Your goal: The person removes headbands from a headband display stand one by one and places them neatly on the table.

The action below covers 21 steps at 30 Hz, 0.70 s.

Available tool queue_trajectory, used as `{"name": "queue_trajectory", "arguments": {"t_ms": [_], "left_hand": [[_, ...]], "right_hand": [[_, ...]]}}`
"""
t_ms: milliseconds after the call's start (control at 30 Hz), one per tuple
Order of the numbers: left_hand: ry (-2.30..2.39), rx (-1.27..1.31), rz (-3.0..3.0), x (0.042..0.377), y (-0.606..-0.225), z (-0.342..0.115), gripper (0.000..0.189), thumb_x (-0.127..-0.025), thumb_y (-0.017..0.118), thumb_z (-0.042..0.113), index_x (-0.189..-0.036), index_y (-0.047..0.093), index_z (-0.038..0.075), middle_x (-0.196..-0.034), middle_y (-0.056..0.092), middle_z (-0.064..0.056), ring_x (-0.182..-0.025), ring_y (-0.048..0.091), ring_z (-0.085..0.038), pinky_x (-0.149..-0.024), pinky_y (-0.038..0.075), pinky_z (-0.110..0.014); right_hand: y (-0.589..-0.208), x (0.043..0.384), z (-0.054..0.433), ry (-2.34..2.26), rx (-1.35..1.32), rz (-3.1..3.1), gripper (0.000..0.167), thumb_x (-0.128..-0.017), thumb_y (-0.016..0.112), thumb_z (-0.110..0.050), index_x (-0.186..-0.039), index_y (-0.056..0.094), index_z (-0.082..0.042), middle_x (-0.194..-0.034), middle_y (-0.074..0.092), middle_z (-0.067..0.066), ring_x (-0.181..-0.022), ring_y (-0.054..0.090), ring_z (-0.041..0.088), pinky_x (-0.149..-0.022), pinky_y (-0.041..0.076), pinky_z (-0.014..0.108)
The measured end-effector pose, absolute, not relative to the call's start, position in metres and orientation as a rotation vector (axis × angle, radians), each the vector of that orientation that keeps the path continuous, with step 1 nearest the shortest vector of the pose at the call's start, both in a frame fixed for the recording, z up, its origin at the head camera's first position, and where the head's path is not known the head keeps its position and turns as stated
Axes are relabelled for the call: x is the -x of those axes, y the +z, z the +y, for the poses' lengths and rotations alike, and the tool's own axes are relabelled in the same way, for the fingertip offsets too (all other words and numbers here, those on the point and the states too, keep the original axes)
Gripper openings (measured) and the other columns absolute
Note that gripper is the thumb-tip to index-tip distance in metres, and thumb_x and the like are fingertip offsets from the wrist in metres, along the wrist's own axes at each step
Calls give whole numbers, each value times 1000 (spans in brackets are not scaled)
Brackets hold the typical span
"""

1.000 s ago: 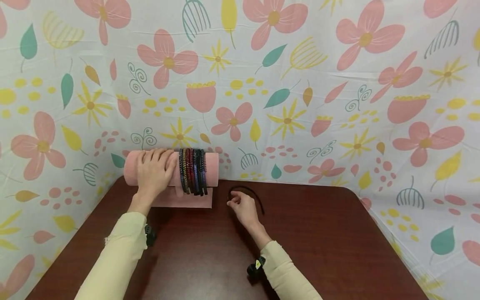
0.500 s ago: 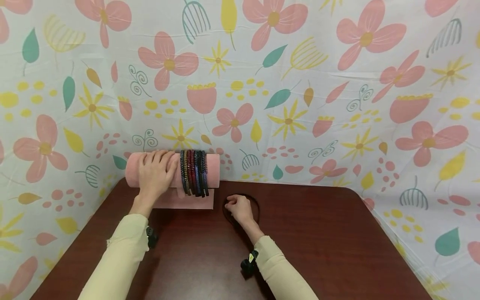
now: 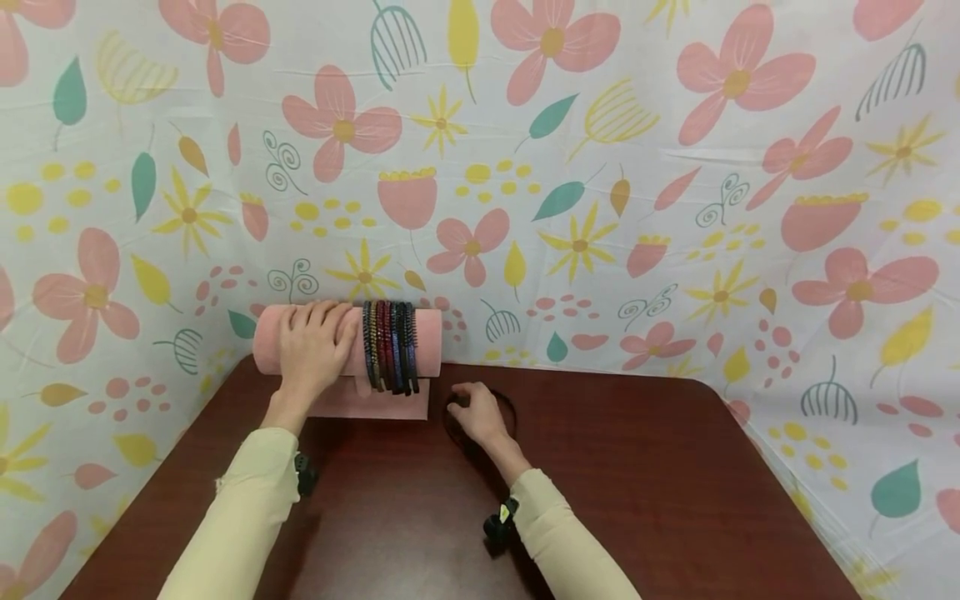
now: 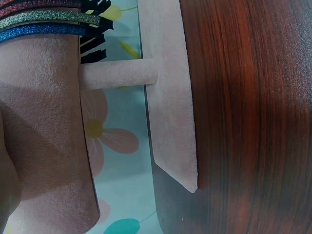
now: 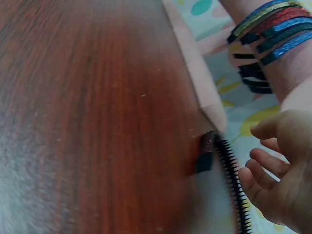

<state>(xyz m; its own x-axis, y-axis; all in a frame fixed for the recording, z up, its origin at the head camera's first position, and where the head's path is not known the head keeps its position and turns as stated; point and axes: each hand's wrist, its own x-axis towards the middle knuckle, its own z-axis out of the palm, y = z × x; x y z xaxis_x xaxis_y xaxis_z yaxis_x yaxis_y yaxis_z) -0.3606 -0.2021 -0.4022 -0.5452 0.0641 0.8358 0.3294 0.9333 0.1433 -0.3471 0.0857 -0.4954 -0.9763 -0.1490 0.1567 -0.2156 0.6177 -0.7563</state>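
Observation:
My left hand (image 3: 309, 354) grips the pink padded roll (image 3: 427, 342) of a headband stand, its fingers curved over the top. Several glittery headbands (image 3: 390, 346) in gold, red, blue and dark shades sit side by side round the roll, right of that hand. My right hand (image 3: 480, 417) is low over the table just right of the stand, by a loose dark headband (image 3: 513, 410). In the right wrist view the headband's toothed inner side (image 5: 234, 185) runs close beside the fingers (image 5: 265, 165), which are loosely bent with nothing pinched between them.
The stand's flat pink base (image 4: 170, 112) rests on the dark brown wooden table (image 3: 637, 483), joined to the roll by a short post (image 4: 119, 73). A flower-patterned cloth (image 3: 600, 167) hangs close behind the table's back edge.
My right hand has shifted slightly left with the loose headband, which now lies nearer the stand. Its fingers have loosened from the band. The left hand stays on the roll.

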Motion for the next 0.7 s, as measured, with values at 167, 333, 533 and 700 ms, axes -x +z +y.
{"name": "queue_trajectory", "arguments": {"t_ms": [167,333,533,700], "left_hand": [[-347,283,-2128,361,-403,-203,40,-98,53,42,-118,70,12,-120,67,-12,-115,57,-36,-108,32,-58],[-334,278,-2116,362,-404,-204,41,-98,53,42,-118,70,12,-120,67,-12,-115,57,-36,-107,32,-57],[-336,277,-2119,362,-405,-203,41,-98,52,43,-119,70,12,-121,67,-12,-116,57,-35,-108,32,-57],[-342,277,-2126,362,-405,-202,42,-98,51,43,-119,70,12,-121,66,-12,-116,56,-35,-108,31,-57]], "right_hand": [[-479,343,89,1349,-349,-2591,29,-94,66,-15,-122,66,-7,-116,66,10,-109,63,28,-90,52,45],[-463,338,90,1380,-414,-2498,24,-95,65,-17,-118,68,-13,-113,70,6,-105,66,21,-86,54,40],[-445,333,89,1379,-487,-2420,23,-95,66,-19,-118,68,-14,-111,71,5,-108,67,21,-92,54,43],[-430,329,86,1352,-526,-2379,25,-95,67,-21,-119,67,-13,-113,69,7,-109,65,25,-95,52,45]]}}
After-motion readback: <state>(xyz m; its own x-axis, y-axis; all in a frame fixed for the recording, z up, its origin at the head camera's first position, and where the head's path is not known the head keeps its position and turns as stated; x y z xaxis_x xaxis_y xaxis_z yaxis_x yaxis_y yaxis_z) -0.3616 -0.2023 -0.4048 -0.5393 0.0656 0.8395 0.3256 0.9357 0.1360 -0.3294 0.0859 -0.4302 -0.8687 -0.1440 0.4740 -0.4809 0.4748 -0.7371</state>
